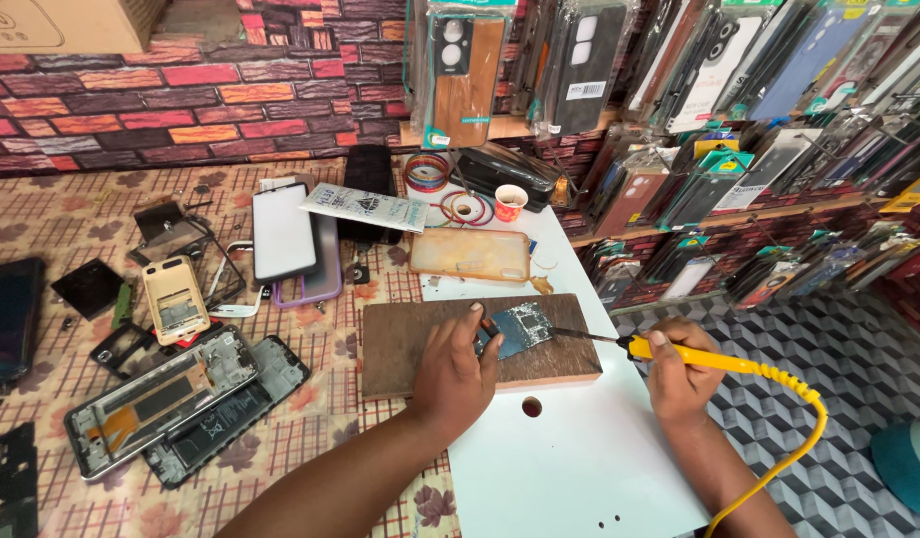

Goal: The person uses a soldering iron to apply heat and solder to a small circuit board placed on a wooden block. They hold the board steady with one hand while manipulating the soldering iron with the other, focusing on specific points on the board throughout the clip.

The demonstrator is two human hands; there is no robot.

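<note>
Your left hand [455, 371] presses the small circuit board [521, 327] flat on the wooden block [410, 349] – fingers closed on its edge. Your right hand [679, 374] grips the yellow soldering iron [724, 361], tip at the board, on the white worktop [569, 468].

We are seeing bright, even daylight, soft shadows lying under things on the white worktop [579, 468], and edges bending slightly outward.

Left hand [455, 374] covers near edge of circuit board [520, 327]; fingertips there unseen. Soldering iron [679, 357] tip contact point too small to tell. Yellow cord [793, 438] cut off at 6 o'clock edge. Dark tablet [6, 319] cropped at 9 o'clock.
</note>
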